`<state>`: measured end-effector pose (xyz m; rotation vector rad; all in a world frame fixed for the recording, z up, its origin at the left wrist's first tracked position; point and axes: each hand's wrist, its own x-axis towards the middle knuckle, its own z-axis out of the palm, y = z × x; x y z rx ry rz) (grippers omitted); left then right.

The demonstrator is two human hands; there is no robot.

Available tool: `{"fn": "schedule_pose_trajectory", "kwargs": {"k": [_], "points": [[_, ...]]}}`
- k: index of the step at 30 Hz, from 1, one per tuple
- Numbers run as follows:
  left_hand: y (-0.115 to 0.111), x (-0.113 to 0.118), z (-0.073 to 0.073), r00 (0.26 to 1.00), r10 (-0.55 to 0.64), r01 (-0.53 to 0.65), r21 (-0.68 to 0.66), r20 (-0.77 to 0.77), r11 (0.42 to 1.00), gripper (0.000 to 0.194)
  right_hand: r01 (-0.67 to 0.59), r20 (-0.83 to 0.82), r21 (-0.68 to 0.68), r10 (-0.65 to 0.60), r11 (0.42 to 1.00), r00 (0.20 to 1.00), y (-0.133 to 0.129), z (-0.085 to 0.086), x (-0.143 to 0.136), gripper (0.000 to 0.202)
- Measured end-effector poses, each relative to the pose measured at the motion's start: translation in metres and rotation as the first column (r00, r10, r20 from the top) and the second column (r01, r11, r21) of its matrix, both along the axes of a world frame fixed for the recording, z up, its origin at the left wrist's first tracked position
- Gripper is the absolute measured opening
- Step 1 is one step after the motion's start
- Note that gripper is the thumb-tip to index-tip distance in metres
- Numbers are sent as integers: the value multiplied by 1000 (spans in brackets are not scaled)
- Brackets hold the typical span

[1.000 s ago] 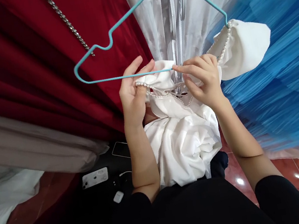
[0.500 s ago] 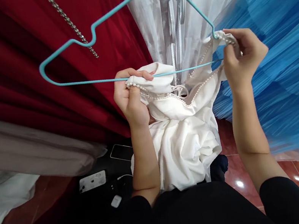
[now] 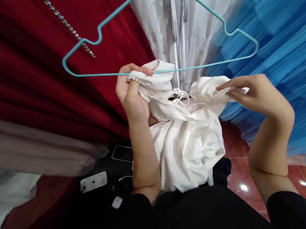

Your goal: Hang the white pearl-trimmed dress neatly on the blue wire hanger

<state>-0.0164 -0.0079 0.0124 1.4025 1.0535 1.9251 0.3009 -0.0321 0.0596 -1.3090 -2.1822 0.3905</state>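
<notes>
A white dress (image 3: 187, 151) with pearl-beaded edging lies bunched over my lap, its upper part raised toward a light-blue hanger (image 3: 127, 3). My left hand (image 3: 134, 92) is closed around the dress's left beaded edge and also the hanger's bottom bar, which passes behind the fingertips. On the other side, my right hand (image 3: 251, 93) pinches the right beaded edge between thumb and fingers, below the hanger and apart from it. The hanger's right end hangs free in front of blue tulle. White cord loops show at the middle of the dress.
Red fabric (image 3: 114, 30) with a jewelled strand (image 3: 66, 25) hangs at the left, blue tulle (image 3: 289, 78) at the right. White fabric and metal rails (image 3: 176, 27) stand behind. A phone (image 3: 94, 182) and a small white case (image 3: 117, 202) lie on a black surface.
My right hand has moved down with the right edge of the dress, which has come off the hanger's right end. The hanger has shifted slightly right. My left hand keeps its grip.
</notes>
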Motion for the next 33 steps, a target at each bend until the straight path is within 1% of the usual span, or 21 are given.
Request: {"fn": "schedule_pose_trajectory", "kwargs": {"k": [1, 2, 3, 4, 6, 8, 10, 13, 14, 16, 18, 20, 21, 22, 24, 25, 27, 30, 31, 33], "points": [[1, 2, -2, 1000, 0, 0, -19, -9, 1000, 31, -96, -15, 52, 97, 994, 995, -7, 4, -11, 27], [1, 4, -3, 1000, -3, 3, -31, -9, 1000, 32, -160, -34, 119, 165, 980, 986, -11, 9, -23, 25], [1, 6, -4, 1000, -8, 8, -36, -2, 999, 32, -182, -56, 200, 197, 963, 979, -12, 13, -35, 23], [1, 7, -4, 1000, -12, 13, -36, 5, 999, 32, -167, -85, 273, 196, 948, 977, -10, 15, -47, 22], [-2, 10, -3, 1000, -20, 20, -29, 9, 999, 31, -63, -157, 367, 129, 928, 979, 0, 14, -66, 22], [-4, 12, -2, 1000, -24, 25, -16, 7, 1000, 31, 36, -223, 377, 53, 925, 973, 13, 5, -79, 24], [-4, 11, -3, 999, -42, 42, 1, 4, 999, 30, 90, -264, 362, 9, 928, 964, 23, -8, -86, 25], [-5, 4, -13, 998, -60, 60, 32, -7, 998, 27, 159, -318, 379, -33, 912, 947, 33, -23, -86, 31], [-5, -1, -19, 999, -32, 32, 49, -15, 998, 26, 181, -332, 386, -47, 905, 942, 34, -25, -85, 33], [-6, -15, -32, 995, 87, -85, 54, -40, 995, 20, 205, -339, 395, -65, 895, 939, 36, -26, -81, 34], [-6, -34, -44, 978, 199, -200, -12, -59, 980, 14, 205, -323, 401, -72, 893, 944, 38, -25, -77, 35], [-5, -57, -48, 961, 274, -277, -93, -39, 956, 8, 200, -304, 408, -74, 891, 950, 39, -23, -75, 36], [-3, -69, -47, 950, 312, -311, -115, -12, 943, 5, 197, -296, 410, -74, 890, 952, 40, -22, -74, 37], [-2, -79, -42, 933, 360, -356, -110, 16, 928, 8, 193, -289, 412, -73, 891, 954, 41, -21, -74, 37], [1, -95, -23, 893, 449, -447, -41, 43, 894, 19, 187, -280, 413, -71, 891, 957, 41, -20, -74, 38], [2, -100, -11, 876, 482, -482, 25, 31, 876, 25, 185, -276, 417, -70, 890, 959, 41, -20, -74, 38], [4, -103, 19, 860, 511, -503, 167, -8, 848, 32, 180, -267, 420, -69, 889, 961, 41, -20, -74, 38], [6, -97, 62, 888, 460, -438, 330, 11, 836, 35, 175, -281, 414, -58, 893, 958, 40, -20, -75, 36], [8, -93, 74, 901, 434, -398, 359, -20, 844, 36, 177, -292, 409, -55, 895, 955, 40, -21, -75, 35], [17, -86, 90, 910, 380, -305, 349, -169, 886, 37, 176, -309, 404, -47, 898, 950, 40, -22, -75, 33]]}}
